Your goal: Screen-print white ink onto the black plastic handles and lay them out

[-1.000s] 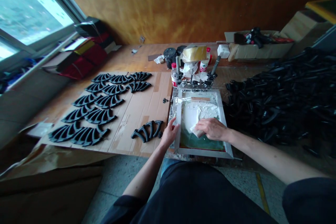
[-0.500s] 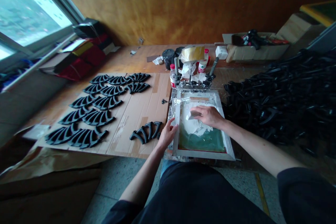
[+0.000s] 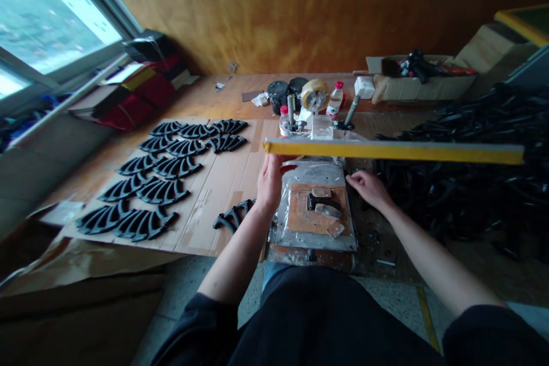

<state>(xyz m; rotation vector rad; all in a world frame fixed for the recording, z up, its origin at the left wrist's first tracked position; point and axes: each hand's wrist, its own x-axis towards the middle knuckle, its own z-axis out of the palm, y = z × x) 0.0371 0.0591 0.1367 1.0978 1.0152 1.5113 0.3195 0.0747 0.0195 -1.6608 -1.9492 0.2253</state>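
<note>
The screen printing frame (image 3: 394, 151) is tilted up, its near edge facing me as a long yellow-taped bar. My left hand (image 3: 270, 180) grips this edge at its left end, thumb and fingers closed around it. Beneath it lies a metal base plate (image 3: 283, 223) with a wooden board (image 3: 298, 214) on it. A curved black plastic part (image 3: 326, 201) sits on the board among small clear blocks. My right hand (image 3: 372, 190) is just right of the plate, fingers curled together, with nothing visible in them.
Rows of black plastic parts (image 3: 171, 167) lie on cardboard (image 3: 223, 177) at the left. A large heap of black parts (image 3: 454, 194) fills the right. Behind stand black jars (image 3: 278, 96), a tape roll (image 3: 315, 94), red-capped bottles (image 3: 335, 100) and an open carton (image 3: 414, 88).
The screen frame has swung up from the base, uncovering the board and black part. My left hand has taken hold of its edge. My right hand has left the white scraper and moved right.
</note>
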